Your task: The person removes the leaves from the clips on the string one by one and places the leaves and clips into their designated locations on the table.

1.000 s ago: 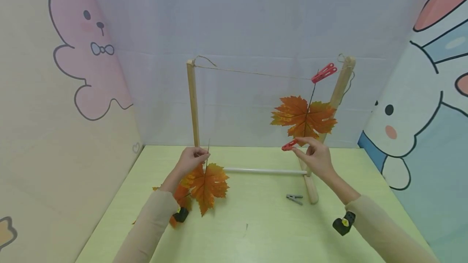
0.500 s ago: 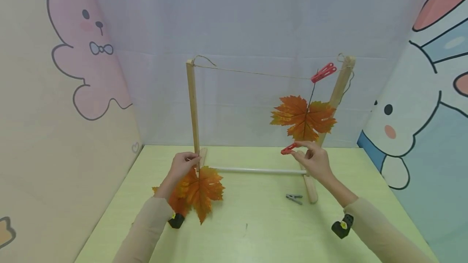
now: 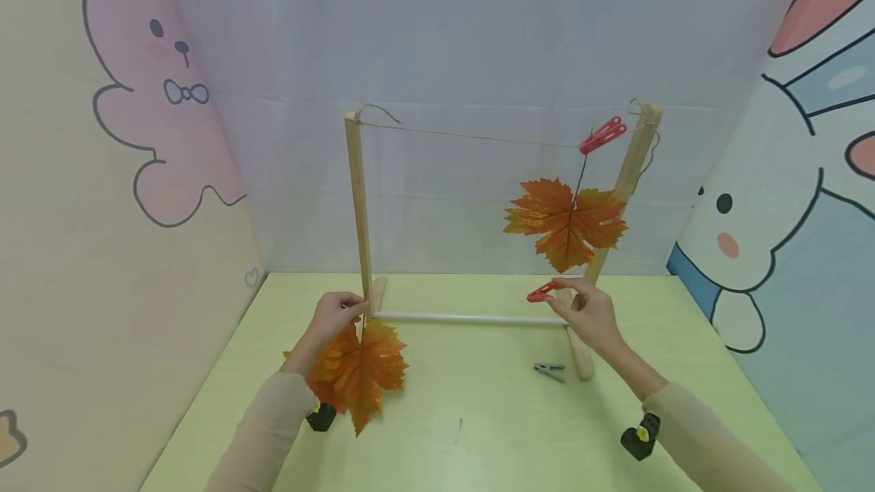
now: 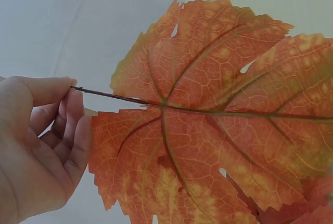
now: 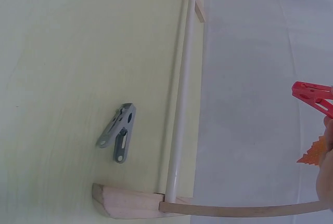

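Observation:
Between thumb and fingertips my left hand [image 3: 335, 317] pinches the thin dark stem of an orange maple leaf [image 3: 364, 370], which hangs below the hand. In the left wrist view the leaf [image 4: 218, 109] fills much of the picture, with the stem's end at my thumb. My right hand [image 3: 589, 316] pinches a red clothespin [image 3: 541, 292] below the hanging leaf. Another red clothespin [image 3: 601, 135] clips a second maple leaf [image 3: 567, 222] to the string [image 3: 472, 135] near the right post.
The string runs between two wooden posts [image 3: 358, 203], joined low down by a white rod [image 3: 472, 318]. A grey clothespin [image 3: 549, 371] lies on the table [image 3: 506, 431] by the right foot. More orange leaf [image 3: 321, 393] shows behind my left forearm.
My left hand has moved left and down with its leaf. The right hand, still pinching the red clothespin, has lowered slightly.

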The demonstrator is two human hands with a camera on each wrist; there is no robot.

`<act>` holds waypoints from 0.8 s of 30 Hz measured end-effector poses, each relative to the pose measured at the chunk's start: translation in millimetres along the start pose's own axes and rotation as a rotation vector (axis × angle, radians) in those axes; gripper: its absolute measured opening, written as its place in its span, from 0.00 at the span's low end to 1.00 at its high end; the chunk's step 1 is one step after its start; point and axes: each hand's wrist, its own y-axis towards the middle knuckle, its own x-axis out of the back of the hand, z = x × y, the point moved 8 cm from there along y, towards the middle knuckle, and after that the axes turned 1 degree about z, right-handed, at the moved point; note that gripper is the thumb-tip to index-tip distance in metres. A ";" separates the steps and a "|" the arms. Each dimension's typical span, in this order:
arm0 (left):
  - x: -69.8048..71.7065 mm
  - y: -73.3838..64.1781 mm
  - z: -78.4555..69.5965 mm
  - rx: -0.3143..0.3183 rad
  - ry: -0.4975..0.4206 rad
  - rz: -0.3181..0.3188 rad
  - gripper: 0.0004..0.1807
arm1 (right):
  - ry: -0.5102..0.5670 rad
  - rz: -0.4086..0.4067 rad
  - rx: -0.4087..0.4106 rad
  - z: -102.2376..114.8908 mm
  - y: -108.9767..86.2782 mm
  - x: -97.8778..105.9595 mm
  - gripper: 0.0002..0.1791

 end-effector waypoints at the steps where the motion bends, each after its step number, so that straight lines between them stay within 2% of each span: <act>1: 0.3 -0.4 0.7 0.000 0.004 0.003 0.11 | 0.000 0.005 -0.011 -1.9 -1.6 -0.4 0.15; 11: -5.2 -3.3 12.9 -0.016 0.017 0.097 0.10 | -0.028 0.008 -0.070 -16.8 -16.2 -3.8 0.17; 19: -7.0 -7.4 12.1 -0.059 0.047 0.121 0.09 | 0.026 0.008 -0.076 -21.5 -24.8 -6.3 0.14; 24: -8.5 -9.4 12.9 -0.076 0.052 0.129 0.08 | -0.024 0.008 -0.091 -24.8 -27.9 -7.8 0.14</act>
